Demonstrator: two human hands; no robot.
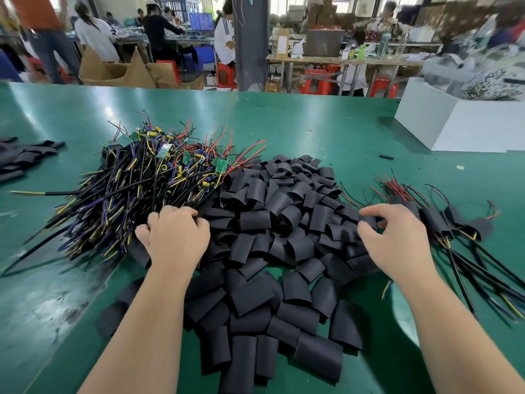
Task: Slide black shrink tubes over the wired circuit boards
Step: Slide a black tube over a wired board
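Note:
A big heap of black shrink tubes [272, 223] covers the middle of the green table [326, 123]. Left of it lies a pile of wired circuit boards [147, 177], with green boards, red leads and black, yellow and purple cables. My left hand [173, 237] sits where that pile meets the tubes. Its fingers curl down into the cable ends, and the fingertips are hidden. My right hand [395, 237] is at the heap's right edge, thumb and forefinger pinching a black tube [369, 221]. Several boards with tubes on them [443, 220] lie to the right.
A white box [460, 123] stands at the far right of the table. More flat black tubes [25, 157] lie at the left edge, and a stray tube piece [386, 157] lies by the box. Beyond the table are people, cardboard boxes, red stools and workbenches.

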